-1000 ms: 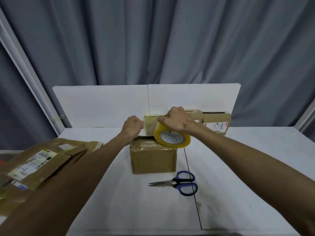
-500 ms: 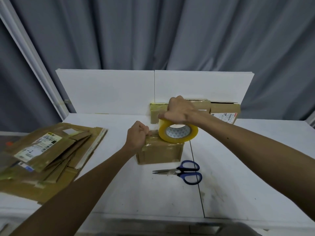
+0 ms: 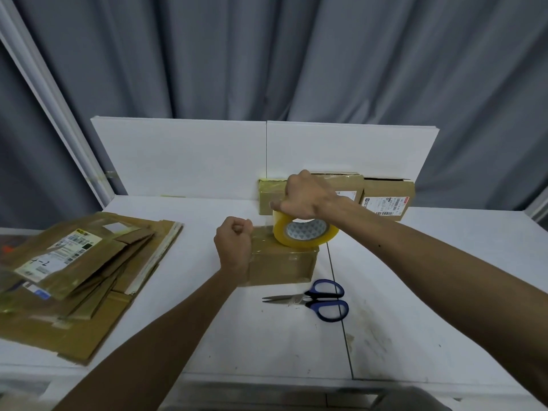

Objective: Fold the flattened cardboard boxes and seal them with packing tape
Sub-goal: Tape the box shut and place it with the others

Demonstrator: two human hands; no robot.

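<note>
- On top of the small box (image 3: 281, 262), toward its far right corner, the tape roll (image 3: 307, 234) stands on edge. Can't tell if it rests on the cardboard or hangs just above it.
- Right hand (image 3: 305, 198) is clamped over the top of the roll, fingers curled round the rim.
- Left hand (image 3: 234, 247) is at the box's left edge, closed in a fist. It looks to be pinching the tape strip (image 3: 262, 231) that runs from the roll across the box top. The film is clear, so its exact end is hard to see.
- My read of the step: laying tape along the top seam.
- Doing it well:
  - Keep the strip taut and low.
  - Stick the left end down over the box's left wall first.
  - Run the roll rightward, centred on the flap join.
  - Leave overhang past the right wall too.
- Risk: the box is probably light, and nothing pins it. A hard pull could slide or tip it, so bear down with the left hand.
- Scissors (image 3: 314, 298) lie just in front of the box, handles to the right. That's a handy spot for the cut, but hold tension while reaching.
- Flattened boxes (image 3: 74, 277) are stacked well left of the box. Sealed boxes (image 3: 387, 198) stand behind it.
</note>
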